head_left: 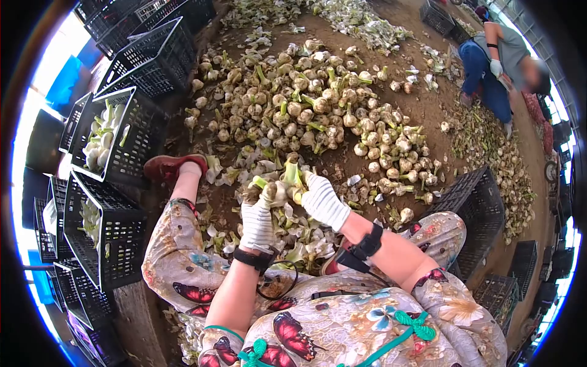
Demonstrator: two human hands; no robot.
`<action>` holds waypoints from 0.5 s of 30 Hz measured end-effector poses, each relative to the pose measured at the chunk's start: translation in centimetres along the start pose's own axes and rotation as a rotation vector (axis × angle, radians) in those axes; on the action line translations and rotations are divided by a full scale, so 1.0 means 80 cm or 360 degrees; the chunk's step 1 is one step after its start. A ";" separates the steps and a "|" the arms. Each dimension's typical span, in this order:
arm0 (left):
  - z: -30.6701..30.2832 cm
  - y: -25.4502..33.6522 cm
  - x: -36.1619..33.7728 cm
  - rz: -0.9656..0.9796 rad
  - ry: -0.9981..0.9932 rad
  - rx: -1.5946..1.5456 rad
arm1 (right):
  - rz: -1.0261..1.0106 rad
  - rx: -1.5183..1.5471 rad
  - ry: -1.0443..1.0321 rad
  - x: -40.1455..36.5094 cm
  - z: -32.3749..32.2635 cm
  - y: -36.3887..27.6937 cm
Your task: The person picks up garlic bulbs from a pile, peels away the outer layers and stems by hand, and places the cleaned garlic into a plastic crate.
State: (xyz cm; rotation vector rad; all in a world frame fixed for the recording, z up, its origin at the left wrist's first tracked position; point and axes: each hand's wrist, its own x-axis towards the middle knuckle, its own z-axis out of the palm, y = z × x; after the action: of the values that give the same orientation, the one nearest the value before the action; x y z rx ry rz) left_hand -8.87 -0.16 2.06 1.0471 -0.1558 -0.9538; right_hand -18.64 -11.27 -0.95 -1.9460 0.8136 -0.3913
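L hand [257, 221] clamped on garlic bulb [276, 193]; R hand [323, 202] closed on its stalk [291, 173]; fingertips hidden.

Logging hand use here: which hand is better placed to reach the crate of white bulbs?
Probably the left hand: both grip the garlic, but the crate stands on that side, while the right hand would have to cross over.

Bulb [273, 193] partly behind left fingers [254, 211]
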 end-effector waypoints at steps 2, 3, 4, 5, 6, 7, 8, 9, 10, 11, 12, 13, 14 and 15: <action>-0.012 -0.005 0.005 -0.0044 0.0037 -0.0115 | 0.0088 -0.0340 -0.0136 0.007 -0.002 0.010; -0.012 -0.007 0.006 -0.0028 -0.0006 -0.0209 | 0.0003 -0.0677 -0.0446 0.006 0.007 0.035; -0.013 -0.008 0.006 -0.0011 -0.0042 -0.0305 | -0.0084 -0.1016 -0.0761 0.002 0.017 0.062; -0.020 -0.008 0.011 -0.0123 -0.0073 -0.0435 | -0.0020 -0.1018 -0.0950 -0.010 0.012 0.064; -0.016 0.004 0.008 -0.0221 -0.0014 -0.0544 | 0.0050 -0.1013 -0.1147 -0.019 0.008 0.063; -0.022 0.008 0.010 -0.0270 -0.0047 -0.0619 | 0.0775 -0.0380 -0.1067 -0.021 0.003 0.042; -0.029 0.011 0.013 -0.0322 -0.0078 -0.0695 | 0.1472 0.0277 -0.0925 -0.026 -0.007 0.009; -0.025 0.016 0.016 -0.0413 0.0154 -0.0746 | 0.1611 0.0864 -0.0854 -0.033 0.006 0.043; -0.020 0.024 0.014 -0.0458 0.0111 -0.0806 | 0.1787 0.1433 -0.0773 -0.038 0.010 0.049; -0.027 0.017 0.019 -0.0437 0.0085 -0.0801 | 0.0926 0.0605 -0.0992 -0.041 -0.005 0.059; -0.033 0.010 0.025 -0.0413 0.0055 -0.0798 | 0.0042 -0.0222 -0.1100 -0.038 -0.029 0.029; -0.033 0.011 0.024 -0.0419 0.0060 -0.0787 | 0.0184 -0.0048 -0.0952 -0.033 -0.033 0.019; -0.033 0.011 0.022 -0.0424 0.0065 -0.0776 | 0.0238 -0.0073 -0.0814 -0.030 -0.041 -0.006; -0.032 0.012 0.021 -0.0429 0.0070 -0.0764 | 0.0103 0.0081 -0.0571 -0.033 -0.045 -0.031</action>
State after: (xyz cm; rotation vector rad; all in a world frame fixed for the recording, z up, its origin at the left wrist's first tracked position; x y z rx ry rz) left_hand -5.90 0.46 0.89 0.6507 0.2485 -1.1389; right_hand -21.70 -11.03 3.11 -1.8648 0.6235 -0.0201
